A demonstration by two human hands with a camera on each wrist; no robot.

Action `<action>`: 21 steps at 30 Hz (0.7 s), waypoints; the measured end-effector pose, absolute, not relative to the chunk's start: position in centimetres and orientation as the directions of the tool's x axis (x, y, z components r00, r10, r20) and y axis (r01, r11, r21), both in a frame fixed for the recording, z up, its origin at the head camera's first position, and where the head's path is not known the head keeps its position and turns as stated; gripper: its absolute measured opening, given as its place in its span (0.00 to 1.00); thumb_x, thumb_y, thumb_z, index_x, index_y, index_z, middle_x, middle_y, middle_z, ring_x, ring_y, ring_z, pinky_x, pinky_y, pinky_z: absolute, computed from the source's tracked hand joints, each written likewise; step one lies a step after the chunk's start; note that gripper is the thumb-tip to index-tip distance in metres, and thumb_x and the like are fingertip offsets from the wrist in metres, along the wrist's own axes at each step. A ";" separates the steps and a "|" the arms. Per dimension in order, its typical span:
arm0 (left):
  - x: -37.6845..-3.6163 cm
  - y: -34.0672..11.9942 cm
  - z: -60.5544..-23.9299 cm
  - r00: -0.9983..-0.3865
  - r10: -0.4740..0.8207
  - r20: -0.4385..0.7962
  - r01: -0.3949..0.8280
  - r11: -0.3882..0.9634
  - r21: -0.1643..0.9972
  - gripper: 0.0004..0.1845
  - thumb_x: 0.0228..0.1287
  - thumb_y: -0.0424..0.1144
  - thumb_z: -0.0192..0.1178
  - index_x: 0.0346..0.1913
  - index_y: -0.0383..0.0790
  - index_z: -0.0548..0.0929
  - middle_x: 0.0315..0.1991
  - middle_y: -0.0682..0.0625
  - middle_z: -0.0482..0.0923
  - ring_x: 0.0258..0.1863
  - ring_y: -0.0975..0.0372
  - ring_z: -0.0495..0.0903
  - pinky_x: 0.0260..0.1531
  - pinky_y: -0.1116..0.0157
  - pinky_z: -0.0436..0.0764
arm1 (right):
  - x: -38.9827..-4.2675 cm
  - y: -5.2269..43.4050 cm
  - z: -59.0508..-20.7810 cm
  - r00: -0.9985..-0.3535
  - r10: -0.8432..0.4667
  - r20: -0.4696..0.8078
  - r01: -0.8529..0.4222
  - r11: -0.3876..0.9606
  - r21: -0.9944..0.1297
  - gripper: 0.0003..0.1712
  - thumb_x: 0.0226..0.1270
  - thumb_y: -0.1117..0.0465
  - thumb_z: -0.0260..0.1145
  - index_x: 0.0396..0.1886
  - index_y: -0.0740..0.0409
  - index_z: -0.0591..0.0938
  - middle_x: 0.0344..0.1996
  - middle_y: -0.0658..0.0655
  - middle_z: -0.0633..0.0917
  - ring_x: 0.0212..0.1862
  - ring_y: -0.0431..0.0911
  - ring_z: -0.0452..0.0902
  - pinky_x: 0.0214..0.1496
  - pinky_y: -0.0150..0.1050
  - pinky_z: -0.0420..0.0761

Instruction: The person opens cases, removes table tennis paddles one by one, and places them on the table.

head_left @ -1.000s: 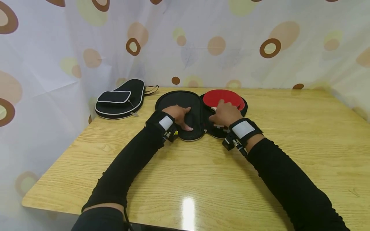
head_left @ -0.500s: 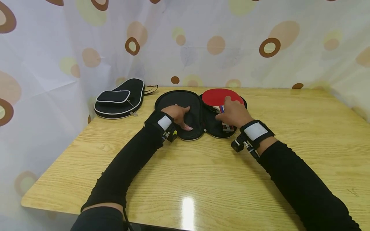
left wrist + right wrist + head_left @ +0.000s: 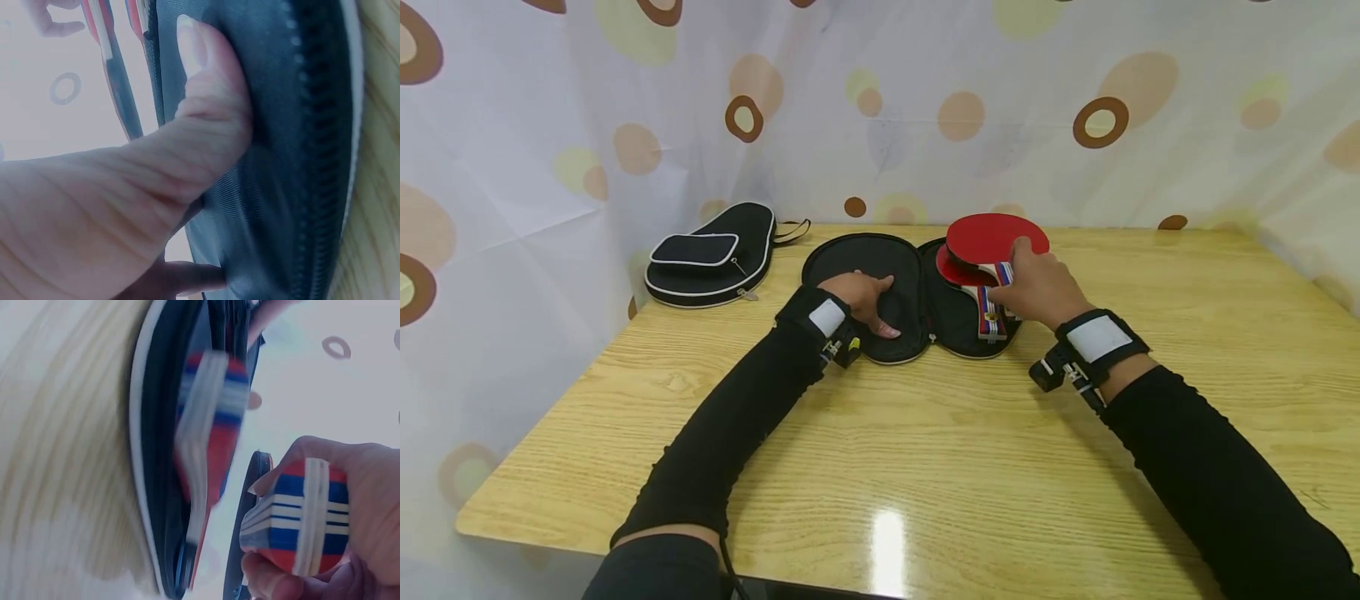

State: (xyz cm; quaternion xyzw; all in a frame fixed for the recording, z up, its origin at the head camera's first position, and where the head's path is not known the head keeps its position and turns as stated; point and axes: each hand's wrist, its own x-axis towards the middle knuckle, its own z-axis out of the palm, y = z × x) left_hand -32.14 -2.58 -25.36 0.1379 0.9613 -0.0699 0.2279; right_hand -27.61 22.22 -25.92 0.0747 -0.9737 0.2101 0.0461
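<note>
An open black paddle case (image 3: pixel 880 287) lies flat on the wooden table (image 3: pixel 925 450). My left hand (image 3: pixel 863 302) rests on its left half, thumb pressing the fabric (image 3: pixel 206 94). My right hand (image 3: pixel 1037 287) grips the striped handle (image 3: pixel 306 515) of a red paddle (image 3: pixel 996 237) and holds it lifted just above the case's right half. A second red paddle (image 3: pixel 958 271) still lies in that half, its striped handle (image 3: pixel 988 321) pointing toward me.
A second black case (image 3: pixel 715 254), zipped, with a white-trimmed pocket, lies at the back left of the table. A spotted curtain (image 3: pixel 880 108) hangs close behind and to the left. The table's right edge runs near the curtain.
My right hand has taken hold of the top paddle and lifted it up and to the right, uncovering the second paddle beneath. My left hand has stayed on the case.
</note>
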 end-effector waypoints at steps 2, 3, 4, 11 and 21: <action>-32.2 -2.6 -25.3 -0.855 0.232 -0.463 0.298 0.952 -0.073 0.58 0.59 0.67 0.64 0.82 0.58 0.39 0.81 0.36 0.39 0.79 0.43 0.46 0.69 0.41 0.62 | -27.6 23.1 -25.8 -0.984 -0.121 0.134 -0.166 0.900 -0.404 0.27 0.64 0.58 0.69 0.45 0.68 0.63 0.26 0.66 0.79 0.22 0.55 0.78 0.22 0.42 0.75; -32.2 -2.6 -25.3 -0.854 0.232 -0.467 0.298 0.952 -0.073 0.58 0.59 0.67 0.64 0.82 0.58 0.39 0.81 0.36 0.39 0.79 0.43 0.46 0.69 0.41 0.62 | -27.5 23.6 -25.7 -0.983 -0.117 0.140 -0.165 0.899 -0.406 0.27 0.64 0.58 0.69 0.45 0.68 0.63 0.27 0.68 0.80 0.23 0.56 0.79 0.22 0.43 0.77; -32.3 -2.6 -25.3 -0.852 0.232 -0.470 0.298 0.952 -0.072 0.58 0.59 0.68 0.64 0.82 0.58 0.39 0.81 0.36 0.39 0.79 0.43 0.46 0.69 0.41 0.62 | -27.5 24.1 -25.7 -0.983 -0.114 0.141 -0.163 0.899 -0.406 0.27 0.64 0.58 0.69 0.45 0.68 0.63 0.27 0.68 0.80 0.23 0.57 0.80 0.22 0.44 0.76; -32.4 -2.5 -25.4 -0.853 0.233 -0.468 0.299 0.951 -0.072 0.58 0.59 0.67 0.64 0.82 0.58 0.39 0.81 0.35 0.38 0.79 0.43 0.47 0.69 0.41 0.63 | -27.0 28.2 -25.3 -0.986 -0.084 0.143 -0.134 0.910 -0.392 0.28 0.64 0.58 0.68 0.46 0.71 0.62 0.32 0.73 0.80 0.29 0.60 0.81 0.24 0.45 0.78; -32.2 -2.6 -25.3 -0.854 0.233 -0.465 0.301 0.951 -0.075 0.60 0.56 0.71 0.63 0.82 0.59 0.39 0.81 0.35 0.39 0.78 0.42 0.48 0.68 0.39 0.63 | -26.3 34.8 -26.3 -0.997 -0.065 0.048 -0.077 0.937 -0.341 0.31 0.65 0.58 0.67 0.47 0.76 0.60 0.33 0.76 0.78 0.30 0.60 0.80 0.26 0.46 0.79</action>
